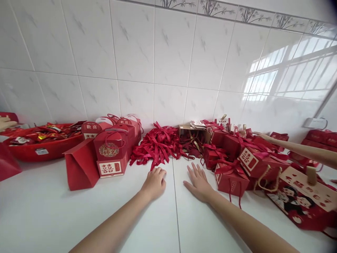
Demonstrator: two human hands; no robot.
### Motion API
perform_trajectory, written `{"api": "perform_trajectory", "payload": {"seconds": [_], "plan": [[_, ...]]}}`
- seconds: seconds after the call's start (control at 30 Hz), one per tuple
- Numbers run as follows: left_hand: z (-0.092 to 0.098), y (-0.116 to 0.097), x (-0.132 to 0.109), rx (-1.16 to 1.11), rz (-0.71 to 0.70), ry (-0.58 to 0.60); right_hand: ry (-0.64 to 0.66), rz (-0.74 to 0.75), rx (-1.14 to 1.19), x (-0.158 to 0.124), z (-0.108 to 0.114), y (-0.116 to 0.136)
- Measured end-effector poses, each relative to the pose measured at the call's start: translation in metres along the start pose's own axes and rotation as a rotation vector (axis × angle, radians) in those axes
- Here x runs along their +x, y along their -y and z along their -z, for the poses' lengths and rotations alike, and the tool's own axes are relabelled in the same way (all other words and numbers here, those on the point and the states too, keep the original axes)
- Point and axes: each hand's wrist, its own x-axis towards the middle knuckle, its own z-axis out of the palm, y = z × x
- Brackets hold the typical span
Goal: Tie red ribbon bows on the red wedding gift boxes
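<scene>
left hand (154,183) curled, right hand (199,183) splayed

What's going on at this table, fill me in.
A person rests both hands on the white table: the left hand, loosely curled, at the near edge of a pile of red ribbons, and the right hand spread open beside bow-tied red boxes. More red boxes stand at left, near a red basin of wrapped packets. Other people's hands show at both sides. Whether the left fingers touch ribbon is unclear.
</scene>
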Motion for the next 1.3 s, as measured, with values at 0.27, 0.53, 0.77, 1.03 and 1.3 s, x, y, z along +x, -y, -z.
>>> {"api": "perform_trajectory", "payload": {"seconds": [0.27, 0.53, 0.77, 1.03, 1.3], "plan": [[-0.028, 0.021, 0.076, 0.113, 0.062, 0.004, -0.418, -0.034, -0.058, 0.121, -0.022, -0.02], [-0.042, 0.051, 0.125, 0.215, 0.226, 0.033, -0.638, -0.221, -0.119, 0.184, -0.023, -0.051], [-0.041, 0.045, 0.117, 0.264, 0.194, 0.046, -0.574, -0.286, -0.108, 0.198, -0.026, -0.061], [-0.042, 0.039, 0.116, 0.271, 0.218, 0.025, -0.756, -0.231, -0.059, 0.184, -0.012, -0.054], [-0.04, 0.036, 0.113, 0.222, 0.231, -0.005, -0.845, -0.318, -0.126, 0.219, 0.077, -0.042]]}}
